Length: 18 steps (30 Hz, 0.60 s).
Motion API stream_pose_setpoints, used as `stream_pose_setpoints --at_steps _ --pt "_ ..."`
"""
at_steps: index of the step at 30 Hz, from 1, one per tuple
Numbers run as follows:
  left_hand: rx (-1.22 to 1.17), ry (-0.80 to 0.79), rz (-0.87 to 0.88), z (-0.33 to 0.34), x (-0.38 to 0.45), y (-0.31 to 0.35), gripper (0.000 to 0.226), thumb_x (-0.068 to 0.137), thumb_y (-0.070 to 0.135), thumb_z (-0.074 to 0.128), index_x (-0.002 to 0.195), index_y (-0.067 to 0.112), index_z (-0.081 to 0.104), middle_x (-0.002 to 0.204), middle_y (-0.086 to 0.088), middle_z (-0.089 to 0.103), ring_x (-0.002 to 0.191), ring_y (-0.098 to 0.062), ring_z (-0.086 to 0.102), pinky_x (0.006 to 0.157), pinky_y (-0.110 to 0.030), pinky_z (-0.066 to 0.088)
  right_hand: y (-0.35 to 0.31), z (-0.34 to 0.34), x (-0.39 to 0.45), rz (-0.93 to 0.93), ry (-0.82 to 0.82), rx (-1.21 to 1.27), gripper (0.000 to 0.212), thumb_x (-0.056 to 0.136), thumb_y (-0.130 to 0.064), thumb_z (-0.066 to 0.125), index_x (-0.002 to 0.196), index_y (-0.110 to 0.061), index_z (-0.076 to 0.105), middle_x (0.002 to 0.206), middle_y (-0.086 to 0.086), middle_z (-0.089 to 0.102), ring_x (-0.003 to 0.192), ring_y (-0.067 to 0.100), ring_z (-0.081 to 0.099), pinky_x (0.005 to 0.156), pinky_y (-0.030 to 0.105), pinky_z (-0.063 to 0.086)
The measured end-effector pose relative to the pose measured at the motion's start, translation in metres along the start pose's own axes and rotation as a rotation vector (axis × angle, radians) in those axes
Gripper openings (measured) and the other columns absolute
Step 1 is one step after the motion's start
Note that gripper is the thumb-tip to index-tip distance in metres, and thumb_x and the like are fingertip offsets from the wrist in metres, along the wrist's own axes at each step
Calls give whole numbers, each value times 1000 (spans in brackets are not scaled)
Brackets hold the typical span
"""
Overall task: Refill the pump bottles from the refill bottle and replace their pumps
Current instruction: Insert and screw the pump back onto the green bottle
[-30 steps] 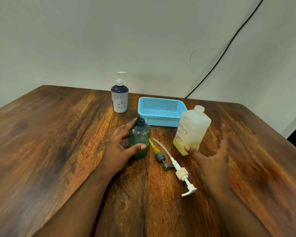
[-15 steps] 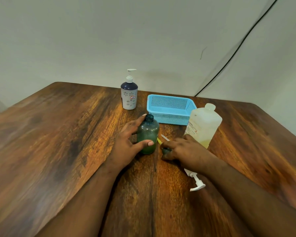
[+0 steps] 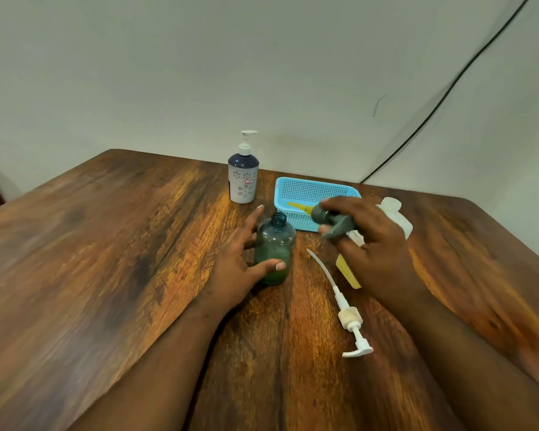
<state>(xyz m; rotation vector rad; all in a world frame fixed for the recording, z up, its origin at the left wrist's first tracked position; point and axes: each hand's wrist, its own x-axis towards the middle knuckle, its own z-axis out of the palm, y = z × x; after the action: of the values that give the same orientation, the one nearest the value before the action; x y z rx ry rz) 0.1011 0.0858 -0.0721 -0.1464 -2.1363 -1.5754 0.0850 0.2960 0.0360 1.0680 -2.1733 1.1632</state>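
Note:
A small green bottle (image 3: 274,244) stands open-necked at the table's middle, and my left hand (image 3: 240,262) holds it, thumb in front and fingers behind. My right hand (image 3: 371,244) grips the grey-green pump (image 3: 330,220) in the air to the right of the bottle's neck, its yellow tube pointing left over the basket. A white pump (image 3: 347,315) lies loose on the table in front. The translucent refill bottle (image 3: 395,217), with yellow liquid at its base, stands mostly hidden behind my right hand. A navy-and-white pump bottle (image 3: 243,178) with its pump on stands at the back.
A blue mesh basket (image 3: 296,192) sits at the back between the navy bottle and the refill bottle. The wooden table (image 3: 106,259) meets a wall behind, where a black cable (image 3: 442,98) runs down.
My right hand has picked the grey-green pump up off the table and lifted it beside the green bottle's neck. My left hand has stayed on the bottle.

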Motion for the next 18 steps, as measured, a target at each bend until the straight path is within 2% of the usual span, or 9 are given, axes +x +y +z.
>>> stream_pose_setpoints --at_steps 3,7,9,11,14,16,18 --pt "24 1 -2 -1 0 2 95 75 20 85 137 65 28 129 40 34 113 15 47 80 -8 51 -27 -13 6 51 118 99 27 88 -11 66 112 -21 58 102 -21 56 97 -21 53 72 -1 43" --pt "121 11 53 -2 -2 3 90 76 25 84 132 70 30 127 35 39 111 24 44 87 -3 45 -49 -22 12 93 55 122 24 88 -18 64 112 -18 60 99 -15 59 92 -16 56 72 2 46" --pt "133 20 60 -2 -1 2 89 76 25 84 135 65 31 127 33 42 112 22 44 90 -1 41 -52 -22 12 99 22 77 26 88 -17 65 114 -15 62 98 -18 58 89 -18 56 72 1 45" --pt "142 17 59 -2 -1 1 89 76 26 83 135 67 30 126 34 42 113 20 44 90 0 40 -53 -22 11 104 23 53 27 88 -17 66 115 -14 62 98 -19 57 88 -14 56 72 1 44" --pt "146 14 54 -4 -1 0 91 77 27 84 131 74 28 126 36 41 116 15 45 95 -9 42 -50 -20 11 129 41 75 26 89 -18 65 114 -14 62 102 -11 61 95 -3 59 75 4 48" --pt "132 14 51 -4 -1 0 91 77 26 83 129 76 29 127 32 43 118 9 47 99 -21 46 -47 -19 10 136 64 109 25 88 -17 65 113 -12 63 105 -3 65 101 4 61 79 10 52" --pt "113 7 44 -3 -1 1 89 77 24 83 131 73 31 129 26 44 121 -1 49 101 -31 49 -43 -17 10 119 58 82 26 87 -17 67 112 -12 64 103 -6 64 98 -2 61 76 7 50"
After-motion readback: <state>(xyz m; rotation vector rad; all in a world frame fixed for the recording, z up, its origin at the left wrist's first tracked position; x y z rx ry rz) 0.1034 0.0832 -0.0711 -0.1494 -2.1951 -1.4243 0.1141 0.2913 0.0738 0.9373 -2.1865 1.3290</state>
